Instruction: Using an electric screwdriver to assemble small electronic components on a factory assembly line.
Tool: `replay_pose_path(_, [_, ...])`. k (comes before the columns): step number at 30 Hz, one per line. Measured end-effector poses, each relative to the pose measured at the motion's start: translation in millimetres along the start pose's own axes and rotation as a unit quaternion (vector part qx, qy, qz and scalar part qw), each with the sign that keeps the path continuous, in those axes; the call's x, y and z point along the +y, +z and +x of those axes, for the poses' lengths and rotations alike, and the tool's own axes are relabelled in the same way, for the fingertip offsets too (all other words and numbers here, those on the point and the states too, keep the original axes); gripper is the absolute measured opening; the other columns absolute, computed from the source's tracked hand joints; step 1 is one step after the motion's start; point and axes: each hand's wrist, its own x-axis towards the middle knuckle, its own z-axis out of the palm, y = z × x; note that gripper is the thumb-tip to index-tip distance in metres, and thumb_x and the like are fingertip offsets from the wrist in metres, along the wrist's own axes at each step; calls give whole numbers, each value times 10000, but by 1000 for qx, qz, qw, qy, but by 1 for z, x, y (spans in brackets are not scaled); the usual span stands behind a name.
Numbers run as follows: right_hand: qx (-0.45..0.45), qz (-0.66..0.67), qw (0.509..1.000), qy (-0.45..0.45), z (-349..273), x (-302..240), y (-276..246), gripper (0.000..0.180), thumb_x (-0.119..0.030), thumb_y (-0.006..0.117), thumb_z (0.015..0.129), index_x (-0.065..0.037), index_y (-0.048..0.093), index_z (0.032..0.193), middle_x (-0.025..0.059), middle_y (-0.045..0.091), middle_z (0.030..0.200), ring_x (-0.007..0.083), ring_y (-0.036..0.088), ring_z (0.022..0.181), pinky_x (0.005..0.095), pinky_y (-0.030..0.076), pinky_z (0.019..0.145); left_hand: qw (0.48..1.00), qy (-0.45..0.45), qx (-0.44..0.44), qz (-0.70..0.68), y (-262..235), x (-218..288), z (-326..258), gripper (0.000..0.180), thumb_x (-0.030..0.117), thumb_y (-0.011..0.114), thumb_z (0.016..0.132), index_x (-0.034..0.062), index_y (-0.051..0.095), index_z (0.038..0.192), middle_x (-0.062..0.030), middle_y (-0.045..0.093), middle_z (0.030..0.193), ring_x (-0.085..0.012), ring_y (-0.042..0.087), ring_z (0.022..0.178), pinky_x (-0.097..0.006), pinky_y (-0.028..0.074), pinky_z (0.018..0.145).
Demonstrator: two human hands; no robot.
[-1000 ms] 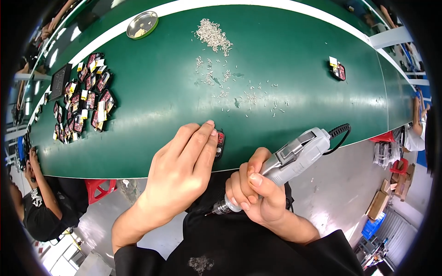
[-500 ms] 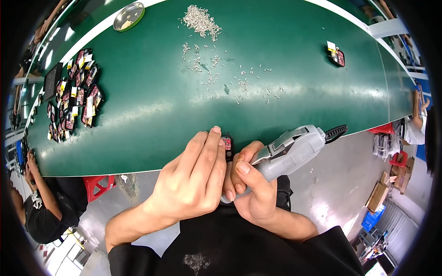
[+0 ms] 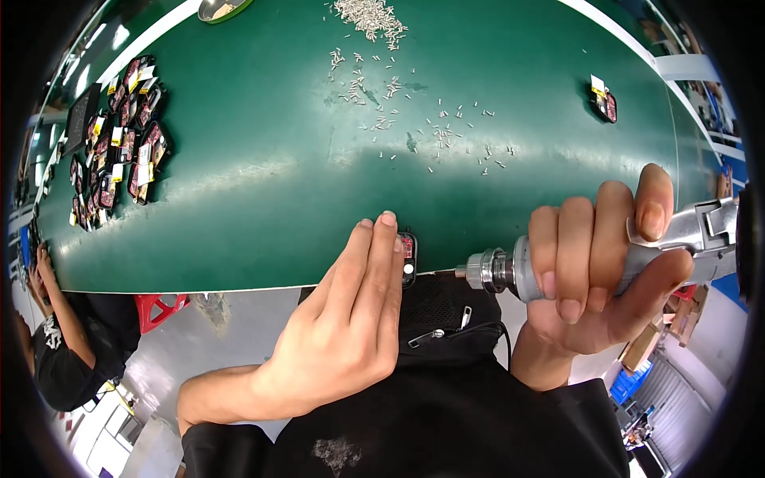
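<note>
My left hand (image 3: 343, 311) lies at the table's near edge, its long fingers straight and side by side. They cover the left part of a small black electronic unit (image 3: 408, 259) with a red patch and hold it against the green table; my left thumb is hidden. To the right, my right hand (image 3: 598, 263) is wrapped round a grey electric screwdriver (image 3: 522, 267) with a silver lever along its body. The screwdriver lies nearly level, its thin bit pointing left toward the unit, with a gap between them.
A heap of small silver screws (image 3: 368, 17) lies at the back, with loose ones scattered nearer. Several black units (image 3: 127, 143) with yellow-white tags are piled left; one unit (image 3: 606, 105) sits far right. A round dish (image 3: 221, 8) stands at the back. A co-worker's arm (image 3: 68, 319) shows left.
My right hand has moved right and up with the screwdriver, turning it so the bit now shows, pointing left. My left hand stays on the unit. The view has shifted slightly.
</note>
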Motion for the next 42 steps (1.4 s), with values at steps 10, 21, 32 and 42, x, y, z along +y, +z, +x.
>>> replay_pose_path(10, [-17, -25, 1000, -3, 12, 25, -5, 280, -387, 442, 979, -108, 451, 1005, -33, 401, 592, 77, 431, 501, 239, 378, 544, 997, -28, 45, -53, 6, 1, -1, 360, -55, 602, 589, -184, 609, 925, -310, 587, 1090, -374, 611, 953, -363, 563, 744])
replay_pose_path(21, [-66, -110, 991, 37, 19, 22, -3, 244, -333, 495, 965, -110, 406, 920, -32, 413, 580, 68, 404, 440, 229, 373, 503, 996, -14, 88, -20, 14, 2, -2, 397, 57, 586, 582, -159, 645, 909, -282, 624, 1025, -343, 611, 948, -335, 549, 805])
replay_pose_path(32, [3, 14, 999, 47, 26, 29, 15, 264, -24, 701, 766, -42, 444, 825, 45, 493, 575, 104, 459, 447, 239, 373, 431, 999, -13, 20, -34, -8, -2, -1, 440, 69, 570, 602, -159, 616, 975, -283, 581, 1101, -359, 588, 1009, -376, 507, 874])
replay_pose_path(42, [6, 142, 989, -39, 15, 6, -2, 293, -190, 675, 862, -81, 404, 889, -24, 406, 512, 90, 420, 393, 252, 387, 447, 975, -192, 74, -86, -27, -53, -26, 501, -31, 662, 673, -46, 548, 1160, -195, 548, 1192, -349, 561, 1047, -391, 501, 867])
